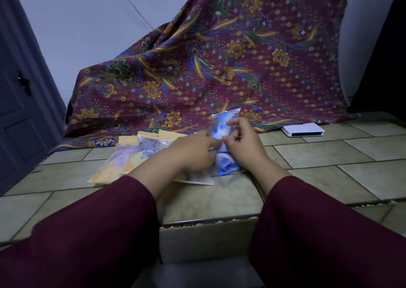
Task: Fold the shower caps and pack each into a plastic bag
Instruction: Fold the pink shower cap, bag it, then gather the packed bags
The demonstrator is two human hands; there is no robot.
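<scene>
A folded blue-and-white shower cap (222, 127) stands upright inside a clear plastic bag (226, 112), just above the tiled ledge (219, 197). My right hand (241, 142) grips the bag and cap from the right, fingers curled round its middle. From the left my left hand (193, 151) pinches the bag's edge with fingertips at the same height. The cap's lower end (226, 164) bulges out below both hands. Packed bags (123, 160) with pale patterned caps lie to the left.
A maroon floral cloth (219, 63) drapes over something bulky behind the ledge. A white flat box (303, 130) lies at the right on the tiles. A dark door (19, 112) stands at the left. The ledge's front edge (208, 220) drops near my sleeves.
</scene>
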